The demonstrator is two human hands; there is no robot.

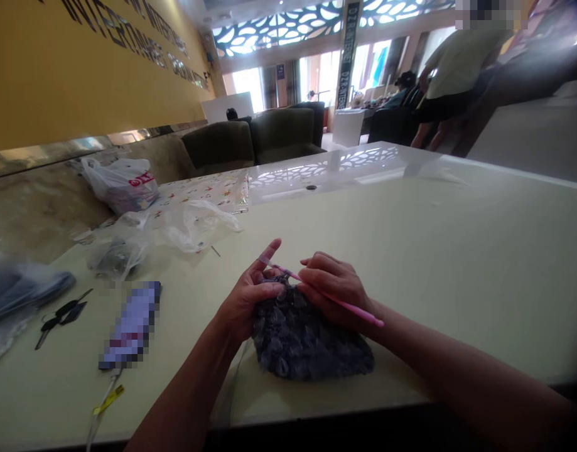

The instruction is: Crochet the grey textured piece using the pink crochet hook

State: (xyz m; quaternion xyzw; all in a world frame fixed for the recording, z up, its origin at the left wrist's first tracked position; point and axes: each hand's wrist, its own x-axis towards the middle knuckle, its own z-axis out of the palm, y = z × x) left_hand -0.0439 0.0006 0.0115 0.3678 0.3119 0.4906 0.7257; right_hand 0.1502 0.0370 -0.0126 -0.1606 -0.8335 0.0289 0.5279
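Note:
A dark grey-blue crocheted piece (311, 342) with a ruffled surface rests near the table's front edge. My left hand (257, 289) pinches its upper left edge between thumb and fingers, with the index finger raised and a pale strand around it. In my right hand (333, 282) is a pink crochet hook (358, 312), gripped with curled fingers. The hook's tip meets the strand and the top of the piece, between the two hands. My right fingers also lie against the piece's upper edge.
On the pale table (410, 251), a pixelated phone (132, 323) with a cable, keys (62, 317) and plastic bags (194, 223) lie left. A filled white bag (128, 185) stands farther back. Beyond are green chairs (288, 129) and a standing person (462, 69).

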